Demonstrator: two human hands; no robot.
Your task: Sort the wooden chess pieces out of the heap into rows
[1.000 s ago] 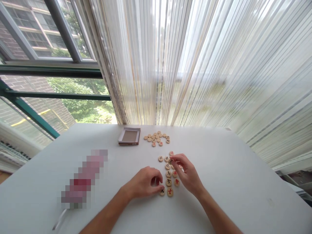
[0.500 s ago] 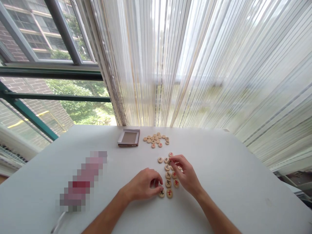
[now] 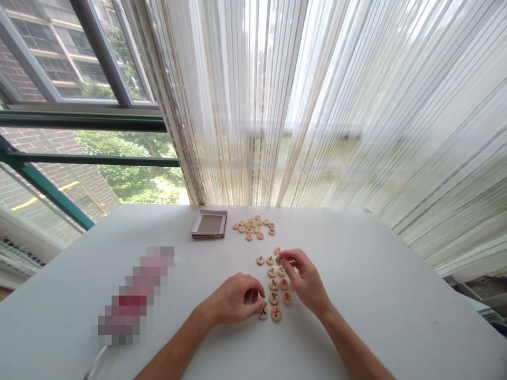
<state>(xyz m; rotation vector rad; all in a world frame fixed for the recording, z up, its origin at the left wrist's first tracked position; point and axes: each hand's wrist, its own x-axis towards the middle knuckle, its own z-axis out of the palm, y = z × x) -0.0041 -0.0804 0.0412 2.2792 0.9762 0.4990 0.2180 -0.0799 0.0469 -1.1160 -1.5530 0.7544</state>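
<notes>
Several round wooden chess discs with red or black characters lie in two short columns on the white table. My left hand rests curled on the table, its fingertips touching the near-left disc. My right hand hovers over the right column, thumb and forefinger pinched on a disc near the top of it. A second loose cluster of discs lies farther back.
A small open cardboard box sits left of the far cluster. A blurred pink object lies on the left of the table. Striped sheer curtains hang behind the table's far edge, with windows at the left.
My right hand's fingers have shifted slightly along the right column and pinched a disc near its top. My left hand has stayed still.
</notes>
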